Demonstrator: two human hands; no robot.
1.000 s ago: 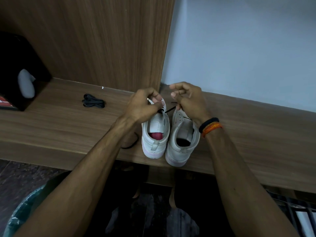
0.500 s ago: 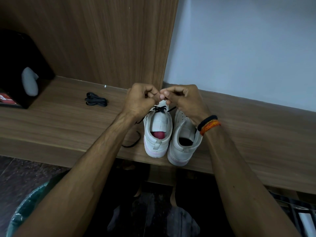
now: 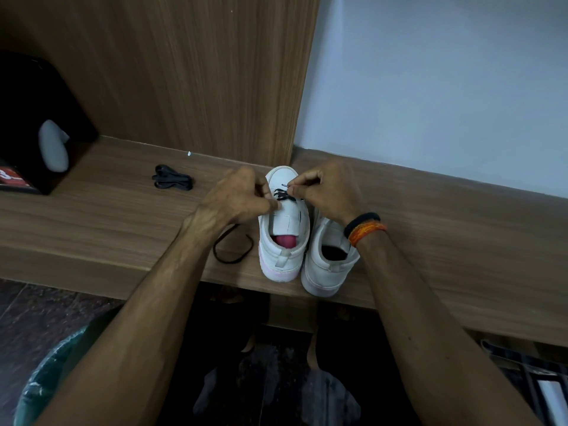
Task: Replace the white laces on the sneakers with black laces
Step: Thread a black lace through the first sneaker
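Two white sneakers stand side by side, heels toward me, at the front edge of a wooden shelf [image 3: 461, 241]. The left sneaker [image 3: 284, 238] has a black lace [image 3: 281, 194] crossed through its front eyelets. My right hand [image 3: 325, 192] pinches the lace's tip above the shoe's front. My left hand [image 3: 236, 199] pinches at the left side of the tongue, and a loop of the same lace [image 3: 233, 247] trails out beneath its wrist. The right sneaker [image 3: 330, 262] shows no lace and is partly hidden by my right wrist.
A second bundled black lace [image 3: 172, 182] lies on the shelf to the left. A black box [image 3: 37, 124] with a grey object sits at the far left. A wooden panel [image 3: 199, 72] and a pale wall [image 3: 445, 87] rise behind. A bin's rim [image 3: 40, 373] shows at lower left.
My two hands were pressed together above the shoe's front; they have separated slightly. The right hand now holds the lace tip over the toe, and the left has dropped beside the tongue.
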